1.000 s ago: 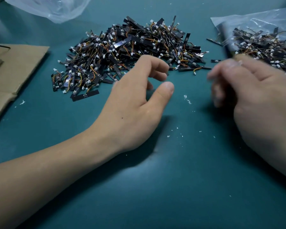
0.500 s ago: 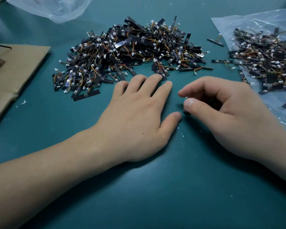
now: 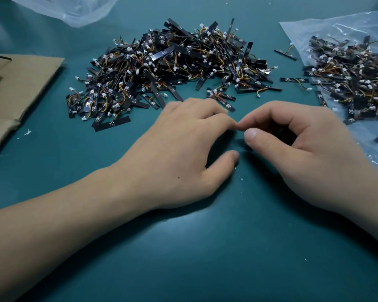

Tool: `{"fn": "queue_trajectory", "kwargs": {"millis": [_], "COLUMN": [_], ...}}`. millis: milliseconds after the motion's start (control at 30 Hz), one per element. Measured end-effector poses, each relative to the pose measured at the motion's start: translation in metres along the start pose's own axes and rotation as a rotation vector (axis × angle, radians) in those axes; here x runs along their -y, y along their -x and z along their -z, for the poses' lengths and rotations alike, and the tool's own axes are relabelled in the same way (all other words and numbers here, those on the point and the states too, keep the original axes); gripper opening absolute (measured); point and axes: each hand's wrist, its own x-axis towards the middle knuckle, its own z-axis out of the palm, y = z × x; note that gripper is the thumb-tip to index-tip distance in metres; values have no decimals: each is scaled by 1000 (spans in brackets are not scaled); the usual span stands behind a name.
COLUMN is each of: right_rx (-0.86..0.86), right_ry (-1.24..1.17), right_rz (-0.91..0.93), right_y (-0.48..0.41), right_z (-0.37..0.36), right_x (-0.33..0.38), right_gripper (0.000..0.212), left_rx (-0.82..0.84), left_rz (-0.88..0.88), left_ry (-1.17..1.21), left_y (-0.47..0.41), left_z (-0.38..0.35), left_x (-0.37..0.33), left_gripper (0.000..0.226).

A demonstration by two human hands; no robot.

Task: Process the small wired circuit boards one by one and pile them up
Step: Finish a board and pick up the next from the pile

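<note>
A large pile of small black wired circuit boards (image 3: 172, 68) lies at the table's centre back. A second heap of boards (image 3: 349, 77) rests on a clear plastic bag (image 3: 336, 27) at the right. In front of the centre pile my two hands meet fingertip to fingertip. My right hand (image 3: 303, 149) curls its fingers and thumb round one small dark circuit board (image 3: 278, 131), mostly hidden inside the hand. My left hand (image 3: 183, 153) bends its fingers down onto the board's left end, its thumb below; the grip itself is hidden.
A brown cardboard sheet (image 3: 20, 88) lies at the left edge. Another clear plastic bag (image 3: 74, 9) sits at the back left. Loose boards (image 3: 294, 80) lie between the two heaps. The green table top (image 3: 205, 247) has small white crumbs on it.
My right hand came from the right heap to the centre holding a board. My left hand lay flat on the table, then bent its fingers to meet the right fingertips.
</note>
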Motion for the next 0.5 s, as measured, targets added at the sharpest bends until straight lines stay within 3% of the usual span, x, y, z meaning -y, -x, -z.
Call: {"fn": "queue_trajectory", "kwargs": {"millis": [133,233,367,500], "right_rx": [-84,-97,-69,-41], "right_ry": [2,28,98,143], "right_rz": [-16,-55,-62,-49], "right_y": [0,-2,-2,-3], "right_z": [2,2,3,3], "right_x": [-3,-6,-7,-3], "right_gripper": [8,8,21,19], "left_rx": [-59,-128,-169,-111], "left_rz": [-118,-129,58,176], "left_ry": [172,202,200,148], "left_y": [0,-1,-3,-5], "left_z": [-3,-4,-2,-2], "left_x": [-1,0,4,3], "left_gripper": [19,14,26,24]}}
